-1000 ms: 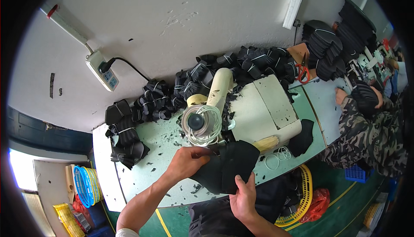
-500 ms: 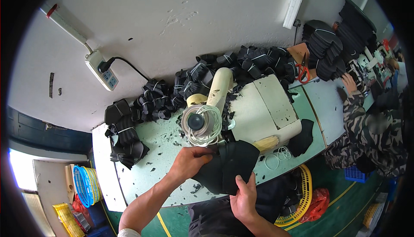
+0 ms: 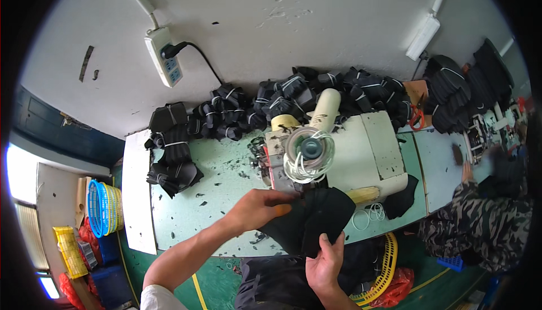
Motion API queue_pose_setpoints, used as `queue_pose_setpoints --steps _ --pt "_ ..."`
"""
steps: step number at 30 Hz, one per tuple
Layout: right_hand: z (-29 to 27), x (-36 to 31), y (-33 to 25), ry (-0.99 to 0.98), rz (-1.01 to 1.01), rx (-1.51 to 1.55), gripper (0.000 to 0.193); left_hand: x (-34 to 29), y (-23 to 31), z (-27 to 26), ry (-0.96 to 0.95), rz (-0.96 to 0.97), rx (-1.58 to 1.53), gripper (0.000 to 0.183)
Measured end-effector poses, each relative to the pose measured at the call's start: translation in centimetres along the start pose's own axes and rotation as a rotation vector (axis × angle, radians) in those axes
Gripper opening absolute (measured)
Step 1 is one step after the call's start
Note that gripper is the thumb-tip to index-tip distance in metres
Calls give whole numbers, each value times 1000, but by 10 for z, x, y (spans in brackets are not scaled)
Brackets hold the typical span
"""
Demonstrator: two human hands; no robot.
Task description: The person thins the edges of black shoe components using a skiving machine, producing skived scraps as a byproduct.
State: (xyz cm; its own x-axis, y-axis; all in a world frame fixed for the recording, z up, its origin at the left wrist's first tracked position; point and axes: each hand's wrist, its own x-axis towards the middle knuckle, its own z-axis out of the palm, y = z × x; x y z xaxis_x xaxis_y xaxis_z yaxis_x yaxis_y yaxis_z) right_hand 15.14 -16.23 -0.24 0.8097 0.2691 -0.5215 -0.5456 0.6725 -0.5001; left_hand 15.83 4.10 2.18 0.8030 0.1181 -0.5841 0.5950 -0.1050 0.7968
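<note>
My left hand grips the left side of a black sheet-material panel, thumb on top and fingers partly hidden. Two layers or panels seem to overlap; I cannot tell whether they are joined. At the lower right edge, my right hand pinches the same material, its thumb on the upper face. The panel's far edge lies against the front of a cream-coloured machine, where the working point is covered. On top of the machine sits a round holder with a coil of white cord.
Bundled black pieces line the wall, with another stack at left. Orange-handled scissors lie at the back right. Loose white cord and another black panel lie at right. Below is a yellow basket. A co-worker in camouflage sits at right.
The view has shifted, so the machine and bundles appear farther right. Both hands keep hold of the black panel, with little change in grip. The co-worker's arm has moved.
</note>
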Motion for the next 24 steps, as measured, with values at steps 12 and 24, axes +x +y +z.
queue_pose_setpoints --steps 12,24 --pt "-2 6 8 6 51 -8 41 19 9 -1 202 14 526 31" --pt "-11 9 9 -48 23 -45 46 22 22 1 183 -32 570 30"
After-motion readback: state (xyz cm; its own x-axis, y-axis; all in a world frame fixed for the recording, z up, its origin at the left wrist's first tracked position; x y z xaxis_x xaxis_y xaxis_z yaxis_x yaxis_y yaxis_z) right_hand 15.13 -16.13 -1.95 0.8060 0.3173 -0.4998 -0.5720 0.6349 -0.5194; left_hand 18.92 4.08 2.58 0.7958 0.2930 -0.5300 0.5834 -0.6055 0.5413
